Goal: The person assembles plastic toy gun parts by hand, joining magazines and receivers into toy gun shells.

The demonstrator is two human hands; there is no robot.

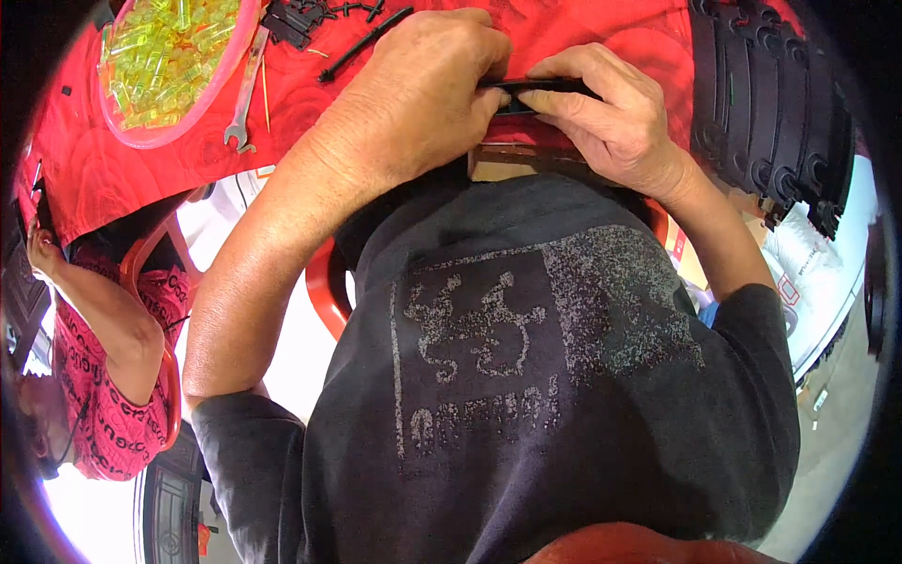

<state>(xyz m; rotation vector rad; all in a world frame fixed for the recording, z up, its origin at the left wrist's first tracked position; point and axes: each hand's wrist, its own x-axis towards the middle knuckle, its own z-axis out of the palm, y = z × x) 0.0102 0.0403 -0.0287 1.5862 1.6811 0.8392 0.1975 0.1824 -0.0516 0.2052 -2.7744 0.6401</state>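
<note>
near one o'clock in the head view, at the close edge of the red-clothed bench [615,26], a slim black part [554,85] was held by both hands. its visible long axis ran roughly from nine o'clock to three, crosswise between the two sets of fingertips. the left hand [427,85] sat at nine o'clock of it, fingers narrowed on the left end; the back of that hand hid much of the grip, so whether a second piece lay there could not be told. the right hand [615,113] stood at three o'clock, thumb and fingers closed on the part from below and above, with more of the visible length within its grip. neither hand was clearly nearer, since both touched it.

from the part, a black rod [362,47] lay between nine and ten o'clock, just beside the left hand, tilted from eight o'clock to two. farther off toward nine, a wrench [246,103] lay next to a pink-rimmed basin [143,144] of yellow pieces [178,66]. black strips [775,103] lay side by side at three, past the right hand.
</note>
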